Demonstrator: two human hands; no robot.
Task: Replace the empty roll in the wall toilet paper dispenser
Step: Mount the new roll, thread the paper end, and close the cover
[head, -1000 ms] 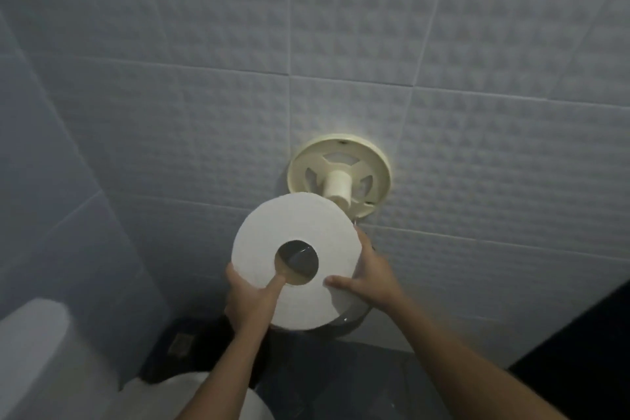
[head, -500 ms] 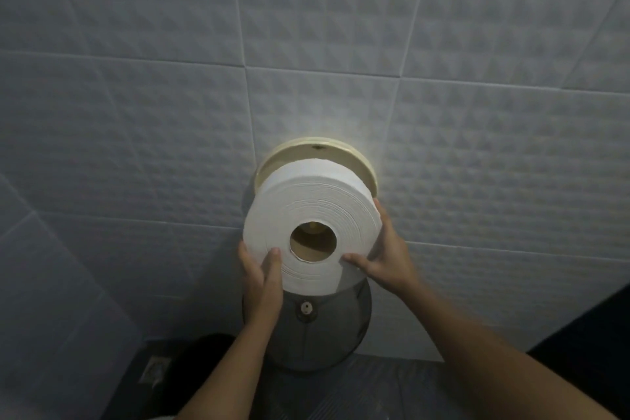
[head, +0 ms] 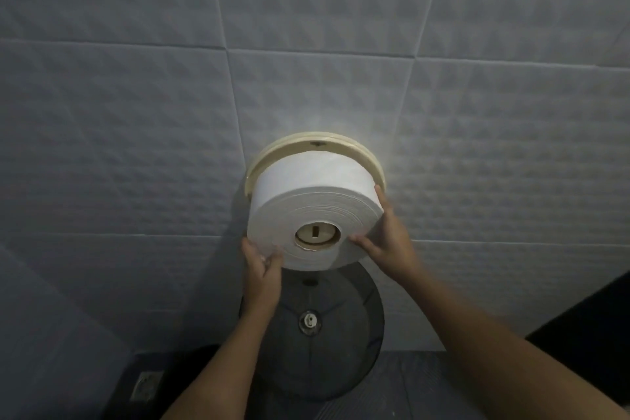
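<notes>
A large white toilet paper roll (head: 306, 194) sits on the cream spindle (head: 317, 234) of the round wall dispenser base (head: 289, 147), pushed back against it. The spindle's end shows through the roll's core. My left hand (head: 262, 269) grips the roll's lower left edge. My right hand (head: 385, 232) holds its right side, thumb on the front face. The dispenser's dark see-through cover (head: 327, 334) hangs open below the roll, its lock (head: 309, 320) in the middle.
Textured pale tiles cover the wall (head: 136, 147) all around the dispenser. A dark bin or object (head: 146, 385) stands at the lower left on the floor. A dark shape (head: 596, 324) fills the lower right corner.
Both hands lifted the roll from below the dispenser up onto the spindle and pushed it back against the base. The view moved closer and the toilet left the frame.
</notes>
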